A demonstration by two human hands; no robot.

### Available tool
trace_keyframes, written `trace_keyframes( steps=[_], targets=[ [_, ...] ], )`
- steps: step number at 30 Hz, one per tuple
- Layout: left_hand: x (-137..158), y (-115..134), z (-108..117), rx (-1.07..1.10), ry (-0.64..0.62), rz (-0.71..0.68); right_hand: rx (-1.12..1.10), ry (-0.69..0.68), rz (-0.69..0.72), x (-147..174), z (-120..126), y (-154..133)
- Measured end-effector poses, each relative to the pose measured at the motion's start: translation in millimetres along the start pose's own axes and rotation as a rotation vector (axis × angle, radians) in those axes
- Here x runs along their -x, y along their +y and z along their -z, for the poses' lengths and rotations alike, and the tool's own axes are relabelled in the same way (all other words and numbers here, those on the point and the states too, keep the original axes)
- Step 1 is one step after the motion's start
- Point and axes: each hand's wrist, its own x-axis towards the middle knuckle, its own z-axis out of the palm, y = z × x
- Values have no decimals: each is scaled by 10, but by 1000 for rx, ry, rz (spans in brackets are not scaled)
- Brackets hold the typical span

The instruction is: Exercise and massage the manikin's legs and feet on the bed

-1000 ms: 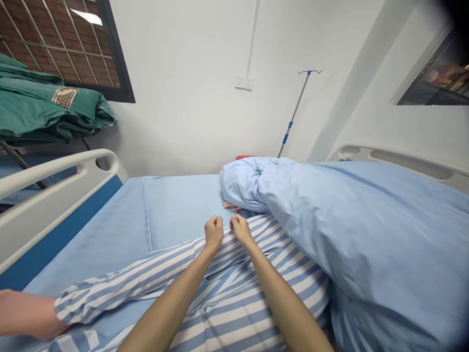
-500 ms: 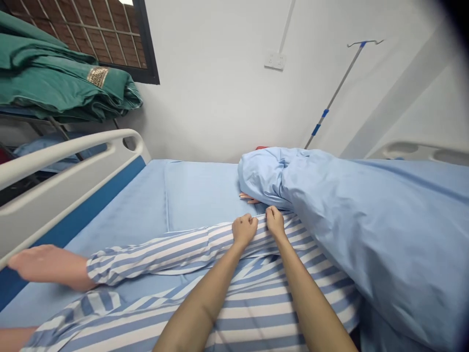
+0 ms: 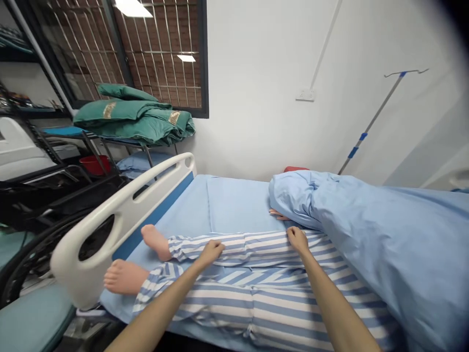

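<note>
Blue-and-white striped trousers [image 3: 278, 308] cover the legs of a figure lying on the bed, whose bare feet [image 3: 126, 277] stick out at the left. On the far leg, around the shin, my left hand [image 3: 211, 252] is closed with its fingers curled onto the trouser fabric. Higher up that leg, my right hand [image 3: 297, 238] is closed on the cloth near the thigh. A light blue quilt [image 3: 366, 225] lies folded back over the upper body, just right of my right hand. The figure's fingers [image 3: 278, 215] peek out from under it.
A white bed end board [image 3: 154, 183] stands beyond the feet. Green folded bedding [image 3: 135, 117] rests on a rack by the barred window. An IV pole [image 3: 377, 117] rises behind the bed at the right. A wheelchair wheel [image 3: 22, 259] and a red basin [image 3: 95, 165] are at the left.
My left hand has moved left along the trouser leg, away from my right hand, which stays near the thigh. The view has shifted left and up, showing both feet and more of the room.
</note>
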Motion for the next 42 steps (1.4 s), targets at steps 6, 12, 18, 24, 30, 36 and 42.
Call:
trace_keyframes(
  steps=[6, 12, 18, 24, 30, 36, 42],
  targets=[
    [762, -471, 781, 36, 151, 103, -108, -19, 108, 685, -158, -714],
    [1129, -736, 787, -72, 301, 9, -395, -130, 217, 1773, -469, -1816],
    [1254, -751, 971, -26, 268, -38, -516, -200, 270, 2438, -717, -2828],
    [1421, -917, 1152, 56, 239, 23, -507, -326, 159, 2584, -1057, -3258],
    [1430, -801, 1195, 191, 252, 20, -524, -343, 109, 2575, -1174, -3340],
    [1326, -630, 1135, 299, 293, -11, -525, -351, 87, 2559, -1211, -3339],
    [1211, -900, 989, 184, 218, -22, -467, -312, 75, 2540, -1242, -3332]
  ],
)
